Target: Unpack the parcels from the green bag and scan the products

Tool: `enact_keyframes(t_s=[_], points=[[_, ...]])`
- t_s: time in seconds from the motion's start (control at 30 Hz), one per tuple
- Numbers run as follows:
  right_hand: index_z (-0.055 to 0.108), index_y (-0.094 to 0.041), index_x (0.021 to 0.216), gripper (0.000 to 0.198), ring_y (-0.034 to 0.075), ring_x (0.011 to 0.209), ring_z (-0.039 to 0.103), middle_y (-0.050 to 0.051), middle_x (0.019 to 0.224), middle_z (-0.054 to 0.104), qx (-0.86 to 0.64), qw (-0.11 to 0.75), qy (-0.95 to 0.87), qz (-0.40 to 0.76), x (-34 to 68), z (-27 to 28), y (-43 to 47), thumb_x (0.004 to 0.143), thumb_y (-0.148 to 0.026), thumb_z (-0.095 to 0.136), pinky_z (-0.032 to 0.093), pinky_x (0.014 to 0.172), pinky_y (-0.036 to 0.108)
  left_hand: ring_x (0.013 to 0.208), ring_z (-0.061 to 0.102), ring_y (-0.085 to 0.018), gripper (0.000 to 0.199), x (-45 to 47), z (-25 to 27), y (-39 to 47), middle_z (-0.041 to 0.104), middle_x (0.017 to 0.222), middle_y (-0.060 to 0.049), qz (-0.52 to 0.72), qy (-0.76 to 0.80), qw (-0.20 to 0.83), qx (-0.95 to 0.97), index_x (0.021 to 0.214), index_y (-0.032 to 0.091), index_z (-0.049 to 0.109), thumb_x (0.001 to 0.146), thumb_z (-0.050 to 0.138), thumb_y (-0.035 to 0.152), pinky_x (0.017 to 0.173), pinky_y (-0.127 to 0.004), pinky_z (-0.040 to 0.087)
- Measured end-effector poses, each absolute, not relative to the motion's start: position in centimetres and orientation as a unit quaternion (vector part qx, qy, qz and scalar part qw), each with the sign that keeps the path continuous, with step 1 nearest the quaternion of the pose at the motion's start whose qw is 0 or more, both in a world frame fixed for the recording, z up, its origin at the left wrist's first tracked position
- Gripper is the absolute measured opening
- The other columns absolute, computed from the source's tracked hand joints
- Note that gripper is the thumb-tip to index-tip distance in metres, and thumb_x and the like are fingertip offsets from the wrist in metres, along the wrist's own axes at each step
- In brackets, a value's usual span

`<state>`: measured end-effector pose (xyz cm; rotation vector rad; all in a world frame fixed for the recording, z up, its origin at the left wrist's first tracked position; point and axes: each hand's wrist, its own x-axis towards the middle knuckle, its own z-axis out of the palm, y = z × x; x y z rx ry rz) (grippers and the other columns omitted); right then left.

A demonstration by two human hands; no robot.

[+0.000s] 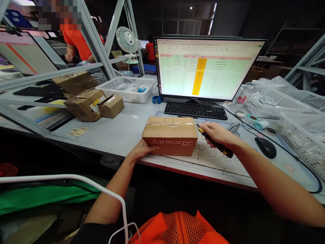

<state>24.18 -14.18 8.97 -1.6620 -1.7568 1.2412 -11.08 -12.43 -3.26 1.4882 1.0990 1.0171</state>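
A taped brown cardboard box (169,139) with white lettering, upside down from here, sits at the desk's front edge. My left hand (146,149) grips its lower left corner, thumb across the front face. In my right hand (215,134) is a black and yellow utility knife (220,148), its tip beside the box's upper right edge. Fingers of that hand are closed round the knife. Clear tape runs along the top of the box. Under it lies a cutting mat or board (215,162) with printed outlines.
Behind the box stand a keyboard (195,110) and a monitor (203,71). At left are opened cartons (85,105), a small box (111,105) and a white basket (134,96). A mouse (265,147) and plastic baskets (302,135) lie right. A co-worker (76,40) stands beyond the metal frame.
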Motion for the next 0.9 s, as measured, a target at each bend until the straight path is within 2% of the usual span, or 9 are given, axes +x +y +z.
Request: enact_keyframes(t_s=[0.23, 0.3, 0.4, 0.5, 0.6, 0.67, 0.77, 0.9], points=[[0.049, -0.024, 0.079, 0.059, 0.013, 0.043, 0.053, 0.001, 0.058, 0.058, -0.551, 0.178, -0.659, 0.480, 24.3, 8.8, -16.6, 0.102, -0.078, 0.049, 0.042, 0.039, 0.023, 0.149, 0.050, -0.047, 0.117, -10.4, -3.4, -12.5, 0.066, 0.147, -0.021, 0.446, 0.453, 0.455, 0.623, 0.147, 0.014, 0.059, 0.051, 0.099, 0.067, 0.130, -0.063, 0.034], [0.049, -0.023, 0.081, 0.060, 0.012, 0.044, 0.053, 0.000, 0.059, 0.058, -0.541, 0.180, -0.657, 0.492, 24.4, 8.6, -17.0, 0.101, -0.079, 0.049, 0.042, 0.040, 0.022, 0.149, 0.050, -0.047, 0.119, -10.4, -3.6, -12.6, 0.063, 0.150, -0.022, 0.447, 0.444, 0.455, 0.629, 0.151, 0.013, 0.054, 0.054, 0.099, 0.065, 0.129, -0.061, 0.036], [0.050, -0.023, 0.087, 0.057, 0.012, 0.046, 0.052, -0.002, 0.060, 0.056, -0.531, 0.218, -0.647, 0.502, 25.4, 7.8, -16.9, 0.100, -0.078, 0.052, 0.042, 0.043, 0.021, 0.149, 0.050, -0.043, 0.125, -11.1, -2.9, -12.9, 0.055, 0.158, -0.023, 0.453, 0.435, 0.425, 0.651, 0.163, 0.015, 0.038, 0.063, 0.096, 0.062, 0.127, -0.058, 0.039], [0.050, -0.023, 0.097, 0.047, 0.013, 0.054, 0.056, -0.003, 0.067, 0.058, -0.528, 0.268, -0.628, 0.505, 27.1, 7.2, -16.5, 0.099, -0.069, 0.060, 0.050, 0.050, 0.023, 0.151, 0.045, -0.040, 0.127, -11.7, 0.1, -14.1, 0.045, 0.163, -0.020, 0.487, 0.473, 0.255, 0.689, 0.169, 0.021, 0.029, 0.068, 0.094, 0.060, 0.128, -0.055, 0.036], [0.051, -0.022, 0.116, 0.038, 0.018, 0.064, 0.066, 0.000, 0.078, 0.064, -0.569, 0.282, -0.633, 0.444, 28.1, 7.6, -17.0, 0.099, -0.054, 0.064, 0.058, 0.057, 0.029, 0.148, 0.041, -0.043, 0.123, -10.7, 4.3, -15.9, 0.046, 0.156, -0.019, 0.440, 0.516, -0.001, 0.735, 0.169, 0.024, 0.035, 0.067, 0.096, 0.057, 0.131, -0.063, 0.022], [0.049, -0.021, 0.137, 0.047, 0.022, 0.069, 0.072, 0.003, 0.086, 0.068, -0.585, 0.279, -0.664, 0.371, 27.4, 8.3, -18.1, 0.099, -0.046, 0.060, 0.061, 0.059, 0.032, 0.144, 0.042, -0.045, 0.115, -8.8, 6.6, -17.2, 0.051, 0.150, -0.020, 0.365, 0.520, -0.114, 0.763, 0.167, 0.023, 0.042, 0.070, 0.096, 0.054, 0.131, -0.069, 0.013], [0.041, -0.022, 0.161, 0.062, 0.023, 0.066, 0.073, 0.007, 0.095, 0.072, -0.571, 0.273, -0.729, 0.261, 24.7, 9.1, -19.7, 0.102, -0.039, 0.051, 0.063, 0.064, 0.038, 0.139, 0.044, -0.046, 0.102, -5.4, 8.0, -18.4, 0.053, 0.146, -0.023, 0.274, 0.513, -0.182, 0.793, 0.164, 0.018, 0.048, 0.077, 0.092, 0.047, 0.129, -0.071, 0.012], [0.039, -0.019, 0.169, 0.066, 0.028, 0.071, 0.073, 0.012, 0.098, 0.078, -0.560, 0.250, -0.779, 0.126, 21.1, 8.9, -20.3, 0.104, -0.032, 0.043, 0.061, 0.075, 0.043, 0.137, 0.045, -0.045, 0.097, -2.9, 7.5, -19.2, 0.053, 0.147, -0.022, 0.250, 0.507, -0.195, 0.801, 0.165, 0.019, 0.047, 0.079, 0.089, 0.037, 0.128, -0.071, 0.015]])
